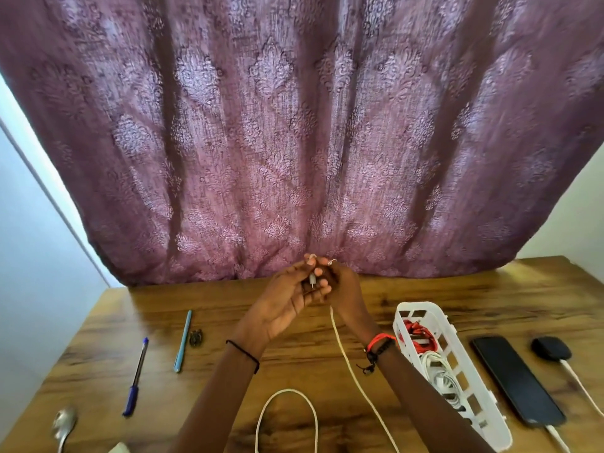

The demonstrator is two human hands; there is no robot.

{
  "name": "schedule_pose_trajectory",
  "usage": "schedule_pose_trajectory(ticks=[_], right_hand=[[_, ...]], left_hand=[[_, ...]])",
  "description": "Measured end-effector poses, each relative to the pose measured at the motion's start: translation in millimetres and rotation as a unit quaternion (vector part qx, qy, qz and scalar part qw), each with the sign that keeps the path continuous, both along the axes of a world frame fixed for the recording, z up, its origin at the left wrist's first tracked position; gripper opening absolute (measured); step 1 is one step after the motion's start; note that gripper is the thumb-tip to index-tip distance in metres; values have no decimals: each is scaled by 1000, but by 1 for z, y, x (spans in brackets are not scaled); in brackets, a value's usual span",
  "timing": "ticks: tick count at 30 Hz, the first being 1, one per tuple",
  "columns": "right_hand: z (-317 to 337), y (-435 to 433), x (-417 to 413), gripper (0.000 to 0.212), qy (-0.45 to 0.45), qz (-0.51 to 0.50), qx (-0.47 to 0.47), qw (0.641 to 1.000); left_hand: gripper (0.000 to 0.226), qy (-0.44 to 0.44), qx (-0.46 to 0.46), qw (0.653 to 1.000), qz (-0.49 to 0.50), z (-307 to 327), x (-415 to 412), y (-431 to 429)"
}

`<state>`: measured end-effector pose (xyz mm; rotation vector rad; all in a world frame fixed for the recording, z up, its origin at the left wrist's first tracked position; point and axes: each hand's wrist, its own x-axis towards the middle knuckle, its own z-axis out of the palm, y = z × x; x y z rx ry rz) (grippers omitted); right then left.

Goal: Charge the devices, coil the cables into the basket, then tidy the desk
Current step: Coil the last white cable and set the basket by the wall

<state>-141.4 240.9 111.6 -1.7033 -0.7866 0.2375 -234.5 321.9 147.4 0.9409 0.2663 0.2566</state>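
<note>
Both hands are raised together above the middle of the wooden desk (327,364). My left hand (291,299) and my right hand (343,289) pinch the plug end of a white cable (351,367), which trails down toward the front edge and loops back at the bottom. The white plug tip pokes out between the fingers. To the right stands a white slotted basket (483,410) holding a coiled red cable (420,335) and a coiled white cable (441,377). Beyond it lie a black phone (518,380) and a black earbud case (550,349), each with a white cable plugged in.
A dark blue pen (135,377) and a light blue pen (183,341) lie on the left half of the desk, with a small dark clip (196,338) beside them. A metal spoon (63,426) sits at the front left corner. A purple patterned curtain (294,142) hangs behind the desk.
</note>
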Motion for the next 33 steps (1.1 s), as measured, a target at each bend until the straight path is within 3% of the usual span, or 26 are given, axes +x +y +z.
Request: schedule_pose_trajectory(ticks=[8, 13, 16, 18, 21, 23, 25, 28, 30, 31, 33], right_hand=[[-2, -27, 6, 16, 36, -40, 73, 996], [0, -45, 11, 5, -115, -104, -51, 987], [2, -50, 9, 36, -227, -105, -103, 963], [6, -54, 9, 40, -280, -102, -115, 948], [12, -60, 12, 18, -338, -110, -116, 927], [19, -65, 14, 11, -351, -115, -119, 922], [25, -69, 17, 7, -361, -115, -126, 917], [32, -71, 23, 11, -380, -96, -138, 909], [36, -73, 26, 17, -375, -68, -144, 913], [37, -74, 29, 17, -366, -55, -147, 917], [39, -75, 32, 17, -351, -30, -151, 924]], left_hand=[[20, -72, -20, 993, 87, 22, 21, 22], [17, -110, -77, 979, 154, 24, 33, 27], [21, -116, -51, 984, 125, 23, 42, 15], [23, -119, -12, 988, 100, 23, 48, 7], [21, -124, 64, 987, 85, 23, 53, -1], [20, -104, 176, 975, 89, 25, 54, -7], [18, -74, 315, 942, 87, 25, 56, -11], [15, -32, 444, 892, 75, 21, 59, -9], [17, -11, 539, 838, 86, 16, 60, -5], [21, -3, 569, 818, 87, 14, 59, -2], [25, 4, 571, 818, 70, 14, 55, 2]])
